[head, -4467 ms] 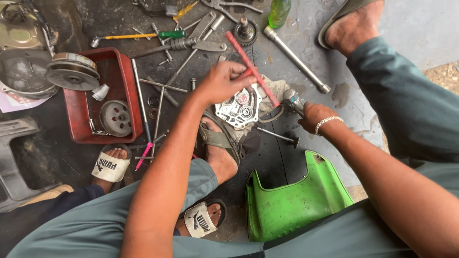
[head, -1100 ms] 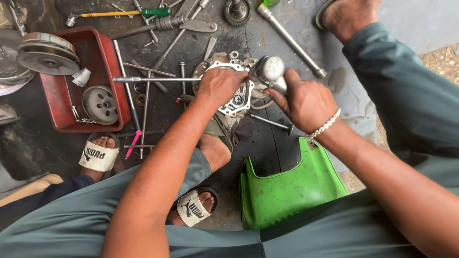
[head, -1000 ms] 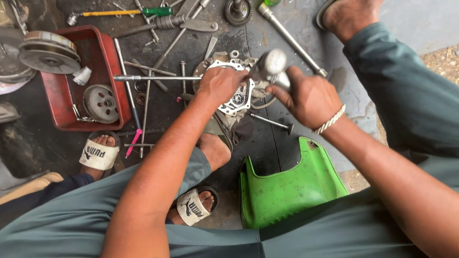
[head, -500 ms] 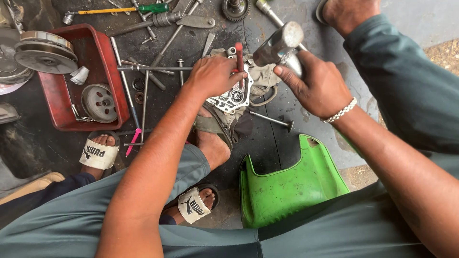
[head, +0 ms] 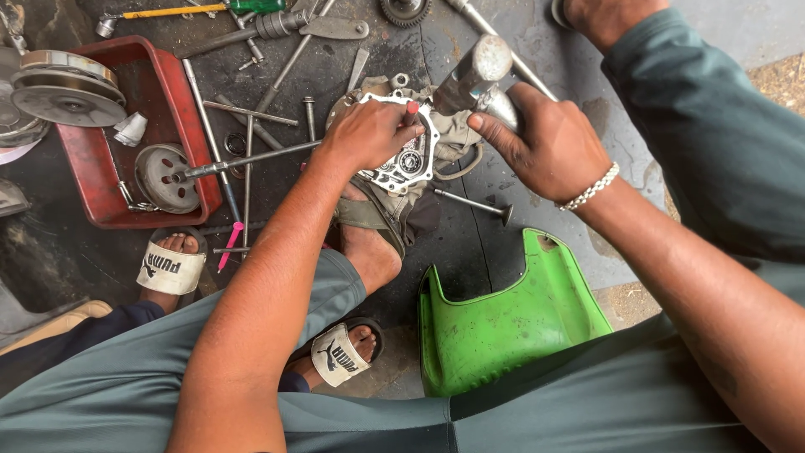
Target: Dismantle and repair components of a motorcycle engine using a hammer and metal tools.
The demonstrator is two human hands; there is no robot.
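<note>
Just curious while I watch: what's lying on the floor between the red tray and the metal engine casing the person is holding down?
In the head view, loose long tools: rods, bolts and a socket wrench lie between the red tray and the engine casing.

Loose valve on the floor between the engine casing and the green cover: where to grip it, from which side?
Grip the valve mid-stem, coming from above with fingers across its length. It lies flat on the floor, thin stem running from near the engine casing to the flat head nearest the green cover. The stem looks free all round; the head probably sits too flush to pinch.
</note>
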